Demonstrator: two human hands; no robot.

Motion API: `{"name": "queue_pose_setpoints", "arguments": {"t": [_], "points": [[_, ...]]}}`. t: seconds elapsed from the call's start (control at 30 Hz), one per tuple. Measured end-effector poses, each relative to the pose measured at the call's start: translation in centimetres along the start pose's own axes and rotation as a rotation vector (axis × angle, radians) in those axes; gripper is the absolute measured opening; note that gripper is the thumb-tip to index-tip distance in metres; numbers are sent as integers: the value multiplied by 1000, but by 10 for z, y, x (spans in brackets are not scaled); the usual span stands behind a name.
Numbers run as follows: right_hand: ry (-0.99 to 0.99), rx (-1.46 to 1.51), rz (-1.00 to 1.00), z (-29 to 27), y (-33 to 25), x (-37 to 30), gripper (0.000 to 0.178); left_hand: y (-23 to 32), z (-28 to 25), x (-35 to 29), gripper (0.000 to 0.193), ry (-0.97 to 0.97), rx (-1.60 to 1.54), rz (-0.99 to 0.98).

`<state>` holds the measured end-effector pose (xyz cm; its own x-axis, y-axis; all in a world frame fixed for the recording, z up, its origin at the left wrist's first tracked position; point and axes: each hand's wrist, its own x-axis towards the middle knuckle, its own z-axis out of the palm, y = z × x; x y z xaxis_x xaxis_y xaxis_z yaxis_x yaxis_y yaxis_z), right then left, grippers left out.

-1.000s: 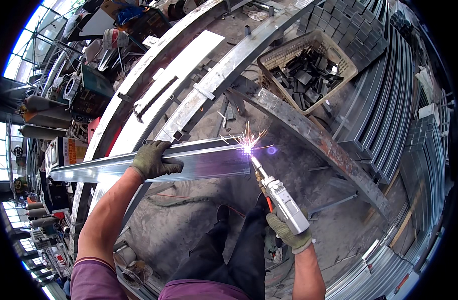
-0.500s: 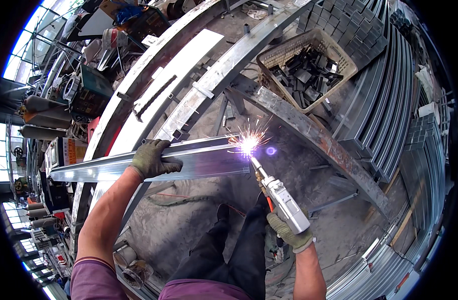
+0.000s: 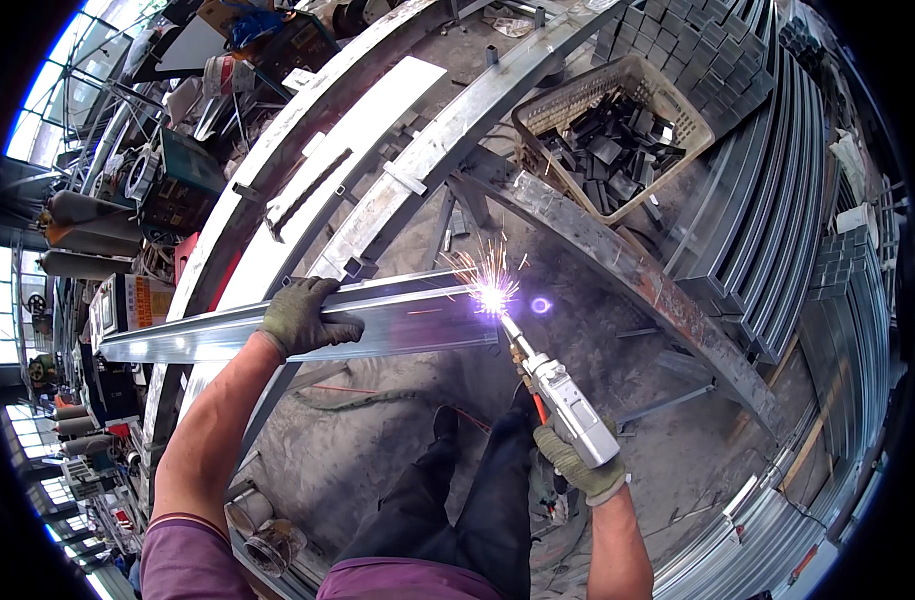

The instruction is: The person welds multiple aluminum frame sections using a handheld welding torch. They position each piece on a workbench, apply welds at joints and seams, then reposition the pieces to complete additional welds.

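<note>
My right hand (image 3: 581,466), in a green work glove, is closed round the grip of a silver welding gun (image 3: 573,408). Its nozzle meets the right end of a long shiny metal profile (image 3: 407,325), where a bright violet-white glow throws orange sparks (image 3: 492,290) upward. Glare hides the exact contact spot. My left hand (image 3: 307,318), gloved too, grips the profile near its middle, fingers over the upper edge and thumb pointing right. The profile rests across curved steel beams (image 3: 417,180) of a frame and reaches far to the left.
A beige plastic basket (image 3: 667,185) of dark metal offcuts stands beyond a rusty slanted beam (image 3: 627,265). Bundled metal profiles (image 3: 767,215) lie at the right. A hose (image 3: 362,402) runs over the floor near my feet. Gas cylinders (image 3: 95,225) and machines crowd the left.
The glow and sparks have shifted very slightly left, and the spark spray is now narrower. My left hand and the profile look nearly unmoved.
</note>
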<state>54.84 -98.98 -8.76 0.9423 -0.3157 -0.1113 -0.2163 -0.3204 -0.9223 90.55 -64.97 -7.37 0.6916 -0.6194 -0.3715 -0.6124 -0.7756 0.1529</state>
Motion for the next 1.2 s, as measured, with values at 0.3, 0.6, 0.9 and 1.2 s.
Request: {"name": "queue_pose_setpoints", "arguments": {"t": [0.3, 0.6, 0.9, 1.2], "points": [[-14, 21, 43, -1, 4, -5, 19, -1, 2, -1, 106, 28, 3, 23], [-25, 60, 96, 0, 10, -9, 25, -3, 4, -2, 108, 34, -8, 13], [-28, 35, 59, 1, 18, -14, 24, -1, 4, -2, 108, 31, -12, 6], [-48, 0, 33, -2, 17, -15, 26, 1, 1, -3, 108, 15, -26, -7]]}}
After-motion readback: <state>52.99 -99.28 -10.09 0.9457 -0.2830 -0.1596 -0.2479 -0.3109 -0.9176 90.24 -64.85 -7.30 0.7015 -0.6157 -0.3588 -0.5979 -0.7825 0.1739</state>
